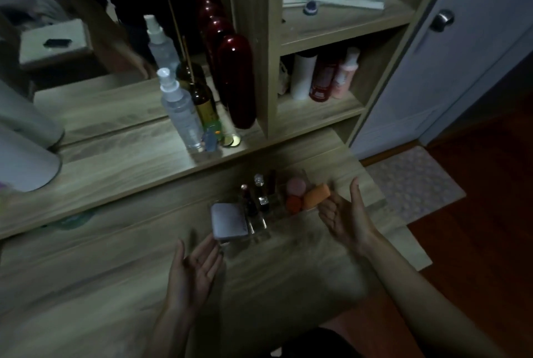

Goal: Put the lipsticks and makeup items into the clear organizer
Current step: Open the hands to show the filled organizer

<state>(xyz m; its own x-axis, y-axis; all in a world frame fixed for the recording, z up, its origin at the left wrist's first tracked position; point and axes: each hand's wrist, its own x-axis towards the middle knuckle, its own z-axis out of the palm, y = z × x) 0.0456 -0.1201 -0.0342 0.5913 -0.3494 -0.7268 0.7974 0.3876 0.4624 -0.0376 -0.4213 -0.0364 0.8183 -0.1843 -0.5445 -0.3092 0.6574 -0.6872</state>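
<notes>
Apparently the sorting is close to done, since nothing loose shows on the counter [121,265] near the organizer [261,230]. Both hands are empty and spread, palms turned up and inward. The left hand [193,271] sits just in front of the organizer's left end, its fingertips near the compact [229,220]. The right hand [344,217] is at the right end, thumb raised, fingers curled close to the orange sponge [317,195]. That flanking pose reads as readiness to grip the organizer from both sides, perhaps to shift or square it, though this is only a judgement.

The organizer stands on the counter below the mirror ledge, its clear walls hard to trace in the dim light. The compact lies flat at its left end. Lipsticks [248,199] stand upright in the middle slots, which keeps the narrow tubes from tipping. A pink puff [296,185] and a small red-orange piece [294,203] share the right part with the sponge. Whether the sponge is fully inside or resting on the rim cannot be told.

A spray bottle [180,109] and a dark red bottle [238,80] stand on the ledge, well apart from the hands.
</notes>
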